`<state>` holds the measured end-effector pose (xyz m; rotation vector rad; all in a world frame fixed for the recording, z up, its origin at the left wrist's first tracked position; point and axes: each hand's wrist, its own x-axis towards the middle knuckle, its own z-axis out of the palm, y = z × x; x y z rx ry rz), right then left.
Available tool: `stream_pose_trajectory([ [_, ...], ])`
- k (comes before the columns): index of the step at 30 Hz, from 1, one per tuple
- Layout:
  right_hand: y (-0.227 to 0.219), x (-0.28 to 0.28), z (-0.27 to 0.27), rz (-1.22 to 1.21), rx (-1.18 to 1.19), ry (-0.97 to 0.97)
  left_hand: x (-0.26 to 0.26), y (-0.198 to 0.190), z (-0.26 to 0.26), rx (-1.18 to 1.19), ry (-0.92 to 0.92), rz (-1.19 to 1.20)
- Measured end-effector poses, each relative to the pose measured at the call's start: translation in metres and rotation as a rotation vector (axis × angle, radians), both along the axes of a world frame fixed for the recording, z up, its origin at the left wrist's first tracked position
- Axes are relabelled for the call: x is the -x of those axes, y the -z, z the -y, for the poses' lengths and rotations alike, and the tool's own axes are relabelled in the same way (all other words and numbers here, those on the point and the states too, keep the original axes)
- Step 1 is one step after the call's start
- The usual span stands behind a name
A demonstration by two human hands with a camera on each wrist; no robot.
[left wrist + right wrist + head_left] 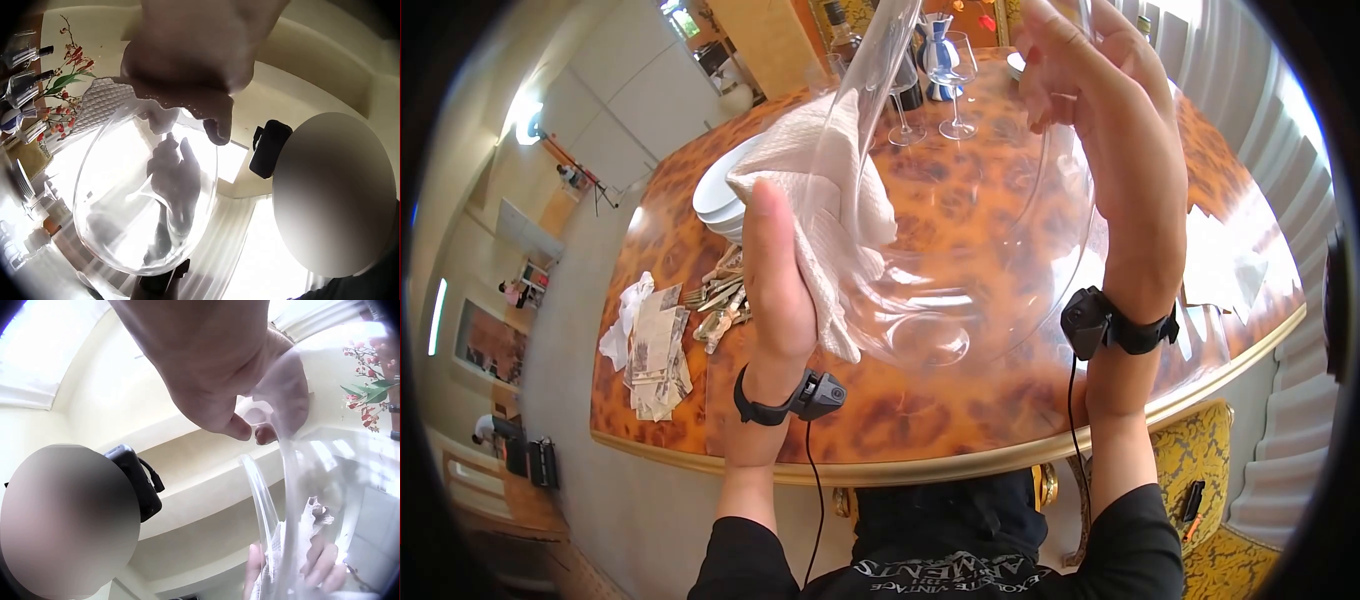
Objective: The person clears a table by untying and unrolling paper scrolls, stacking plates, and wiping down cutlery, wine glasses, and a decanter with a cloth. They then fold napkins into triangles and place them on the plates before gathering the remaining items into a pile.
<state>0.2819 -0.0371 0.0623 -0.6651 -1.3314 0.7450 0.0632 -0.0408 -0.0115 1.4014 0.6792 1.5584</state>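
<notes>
A large clear glass decanter point(960, 300) with a round body is held up over the table between both hands. My left hand point(775, 270) holds a white textured cloth point(825, 185) against the decanter's left side, its thumb raised on the near side. In the right wrist view, the left fingers point(322, 569) show through the glass with the cloth around them. My right hand point(1135, 130) grips the decanter at its upper right, fingers bent. Thumb and fingertip come close together by the glass in the right wrist view, partly seen through it.
White plates point(718, 190) are stacked at the left, near a heap of cutlery point(722, 295) and patterned paper napkins point(658, 350). Farther back stand wine glasses point(958, 75), bottles point(840, 30) and a blue-and-white vase point(940, 55). A yellow patterned chair point(1190, 460) is at the right.
</notes>
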Motion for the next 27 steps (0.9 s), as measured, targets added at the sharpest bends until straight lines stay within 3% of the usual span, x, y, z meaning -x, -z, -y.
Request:
stream_pose_trajectory([
  [2,-0.004,0.003,0.005,-0.165,-0.018,-0.002,0.000,0.000,0.003,-0.003,0.030,0.076],
  [5,-0.009,0.003,0.012,-0.184,-0.038,0.033,0.004,0.001,0.003,-0.029,0.065,-0.025],
  [7,-0.002,0.002,0.007,-0.153,-0.079,0.110,-0.001,-0.002,0.003,-0.022,-0.034,0.002],
  [9,0.002,0.003,0.003,-0.122,-0.120,0.186,-0.005,-0.006,0.005,-0.020,-0.017,0.070],
  [11,0.003,0.008,0.000,-0.245,-0.145,0.229,-0.001,-0.006,0.006,-0.025,0.043,0.128],
  [14,-0.009,0.014,0.008,-0.286,-0.013,0.261,-0.003,-0.006,0.008,-0.115,-0.061,0.084],
  [15,-0.007,0.012,0.006,-0.286,-0.012,0.262,-0.001,-0.005,0.007,-0.113,-0.060,0.083],
  [17,-0.002,0.002,0.001,-0.321,-0.112,0.035,0.005,-0.001,0.003,-0.171,0.036,0.115],
  [20,0.008,0.001,-0.013,-0.260,-0.282,0.082,0.010,0.001,0.000,-0.192,0.036,0.101],
  [23,-0.001,0.012,0.001,-0.320,-0.216,0.155,0.010,0.000,0.003,-0.206,-0.002,0.081],
  [27,0.007,0.003,-0.012,-0.229,-0.421,0.067,0.011,0.000,0.005,-0.200,0.013,0.077],
])
